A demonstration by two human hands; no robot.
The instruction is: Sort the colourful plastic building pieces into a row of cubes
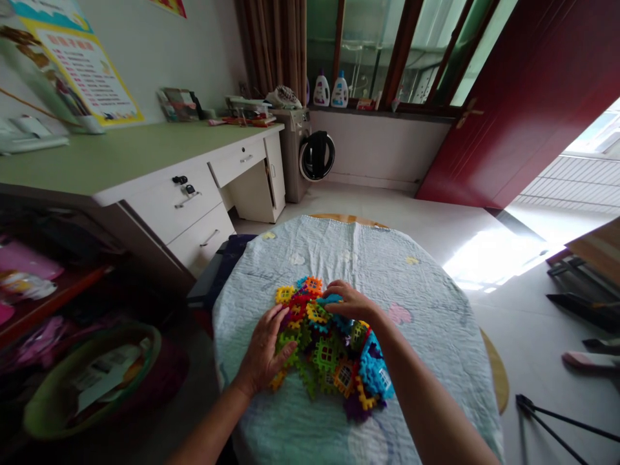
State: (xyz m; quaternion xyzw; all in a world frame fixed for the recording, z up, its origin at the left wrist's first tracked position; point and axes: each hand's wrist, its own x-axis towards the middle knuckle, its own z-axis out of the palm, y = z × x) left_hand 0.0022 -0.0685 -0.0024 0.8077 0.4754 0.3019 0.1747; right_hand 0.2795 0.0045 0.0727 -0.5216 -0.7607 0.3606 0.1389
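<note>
A pile of colourful plastic building pieces (325, 354) with toothed edges lies on a round table covered by a light blue cloth (421, 290). My left hand (264, 349) rests against the left side of the pile, its fingers and thumb apart. Over the back of the pile is my right hand (349, 302), palm down with fingers spread over blue and yellow pieces. An orange window-shaped piece (314, 285) sits at the far edge, and several blue pieces (375, 374) are bunched at the right.
A desk (145, 155) with drawers stands at the left, beside a washing machine (293, 152) with its door open. A basket (150, 361) is at the lower left. A red door (513, 110) and a black stand (547, 413) are at the right.
</note>
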